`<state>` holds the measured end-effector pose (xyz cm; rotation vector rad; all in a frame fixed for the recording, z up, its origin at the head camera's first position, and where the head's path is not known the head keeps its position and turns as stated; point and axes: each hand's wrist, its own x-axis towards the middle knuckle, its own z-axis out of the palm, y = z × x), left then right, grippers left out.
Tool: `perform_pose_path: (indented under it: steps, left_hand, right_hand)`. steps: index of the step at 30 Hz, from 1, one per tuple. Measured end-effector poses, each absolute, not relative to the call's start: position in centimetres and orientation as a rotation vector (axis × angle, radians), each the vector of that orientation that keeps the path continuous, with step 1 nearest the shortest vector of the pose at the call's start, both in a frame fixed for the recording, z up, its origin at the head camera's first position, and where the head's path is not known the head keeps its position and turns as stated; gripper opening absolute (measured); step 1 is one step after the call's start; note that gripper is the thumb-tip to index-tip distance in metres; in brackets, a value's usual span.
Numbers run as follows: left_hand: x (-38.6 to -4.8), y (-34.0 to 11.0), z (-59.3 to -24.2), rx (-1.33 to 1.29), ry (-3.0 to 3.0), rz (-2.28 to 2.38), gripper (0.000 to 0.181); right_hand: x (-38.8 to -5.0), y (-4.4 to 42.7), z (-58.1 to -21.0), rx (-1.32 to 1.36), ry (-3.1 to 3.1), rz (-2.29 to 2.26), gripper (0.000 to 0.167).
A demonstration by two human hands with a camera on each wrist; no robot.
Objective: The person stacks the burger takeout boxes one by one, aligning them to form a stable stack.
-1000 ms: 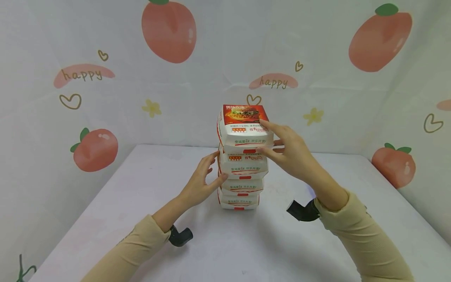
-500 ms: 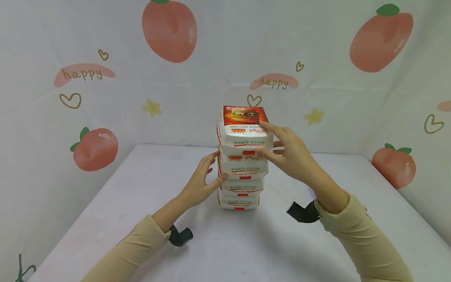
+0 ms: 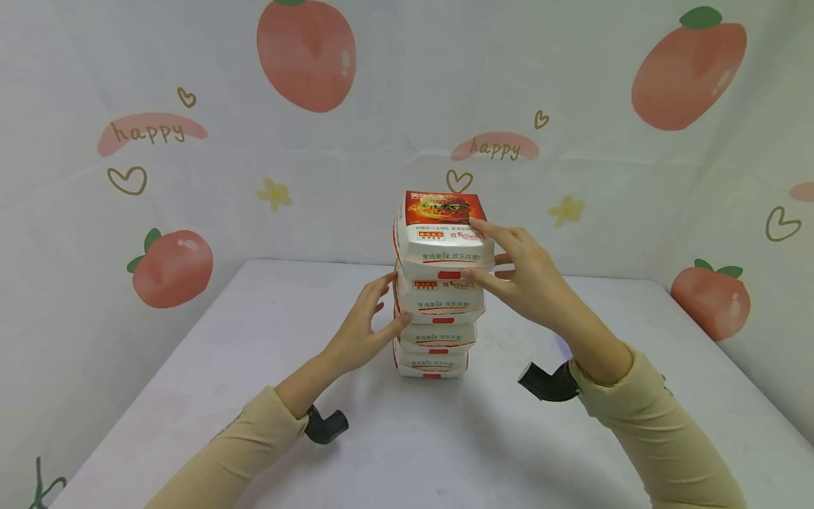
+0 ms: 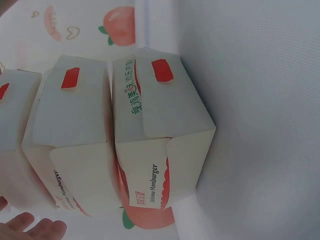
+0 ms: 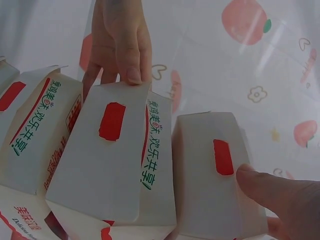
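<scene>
Several white burger boxes stand stacked. The top burger box (image 3: 439,244), with its red burger picture, sits slightly right of those below. My right hand (image 3: 531,279) holds it from the right: thumb at the front by the red tab, index fingertip on the lid, other fingers partly hidden at the side. The second burger box (image 3: 441,302) is held at its left front corner by my left hand (image 3: 356,332), thumb on the front, fingers along the left side. In the left wrist view, fingertips (image 4: 50,229) show beside the stack. The lower burger box (image 3: 435,338) is untouched.
The bottom burger box (image 3: 432,364) rests on a white table (image 3: 299,311). A white cloth (image 3: 394,85) printed with fruit, hearts and "happy" hangs behind. Black wrist mounts (image 3: 326,428) jut out below both forearms.
The top burger box has shifted very slightly to the right and turned a little on the stack. Both hands stay almost in place.
</scene>
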<state>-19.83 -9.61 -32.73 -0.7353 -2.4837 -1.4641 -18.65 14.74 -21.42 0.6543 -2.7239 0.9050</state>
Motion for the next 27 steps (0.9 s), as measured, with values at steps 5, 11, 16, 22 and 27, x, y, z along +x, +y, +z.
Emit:
perform_pose_path:
  steps: [5, 11, 16, 22, 27]
  left_hand:
    - [-19.81, -9.63, -32.70, -0.735, -2.485, -1.458, 0.068]
    - [-19.77, -9.65, -32.68, -0.735, -2.484, -1.462, 0.068]
    - [-19.69, -9.70, -32.62, -0.734, -2.485, -1.469, 0.069]
    - [-19.68, -9.75, -32.59, -0.726, -2.493, -1.460, 0.070]
    - [-19.68, -9.73, -32.58, -0.725, -2.494, -1.465, 0.071]
  right_hand:
    - [-18.69, 14.69, -21.40, 0.656, -2.721, 0.886, 0.071]
    - [-18.77, 14.69, -21.40, 0.666, -2.716, 0.886, 0.070]
    - [-18.78, 14.62, -21.40, 0.659, -2.726, 0.889, 0.072]
    - [-18.75, 14.49, -21.41, 0.657, -2.723, 0.896, 0.071]
    - [-18.72, 14.44, -21.40, 0.654, -2.721, 0.895, 0.071]
